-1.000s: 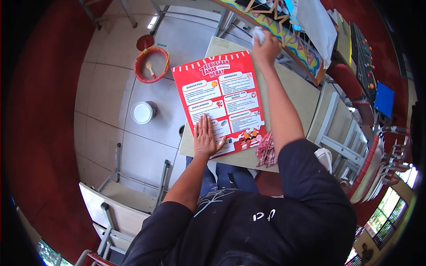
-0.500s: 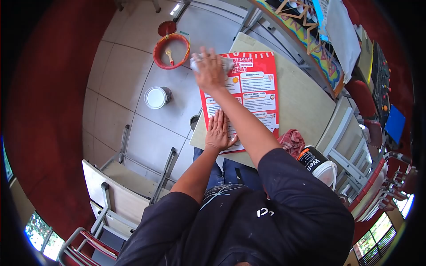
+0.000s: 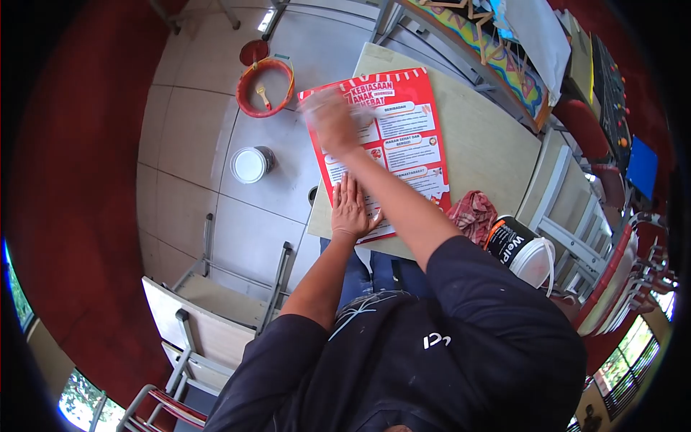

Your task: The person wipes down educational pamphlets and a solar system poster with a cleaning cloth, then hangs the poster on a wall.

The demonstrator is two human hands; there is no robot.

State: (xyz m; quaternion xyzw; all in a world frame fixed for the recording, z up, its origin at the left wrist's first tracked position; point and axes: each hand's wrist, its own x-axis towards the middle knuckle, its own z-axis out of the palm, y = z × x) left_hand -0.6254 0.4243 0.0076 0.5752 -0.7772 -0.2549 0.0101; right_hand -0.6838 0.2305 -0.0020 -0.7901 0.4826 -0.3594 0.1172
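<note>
A red and white printed poster (image 3: 409, 128) lies on the pale tabletop (image 3: 489, 140). My left hand (image 3: 350, 209) rests flat on its lower left part, fingers stretched out. Over the poster's upper left corner is my right hand (image 3: 335, 124), smeared by motion, with a whitish cloth (image 3: 366, 114) under its palm and fingers. The hand and cloth cover part of the poster's title and the panels below it.
On the tiled floor to the left are a red basin (image 3: 245, 101) with a paintbrush (image 3: 263, 96) and a white-lidded tub (image 3: 249, 165). A red checked cloth (image 3: 473, 216) and a black bucket (image 3: 520, 250) are to the right. A folded-looking chair (image 3: 194, 317) stands lower left.
My right hand has shifted with the cloth, uncovering more of the poster's title. My left hand stays flat on the poster. The whole view has tilted slightly.
</note>
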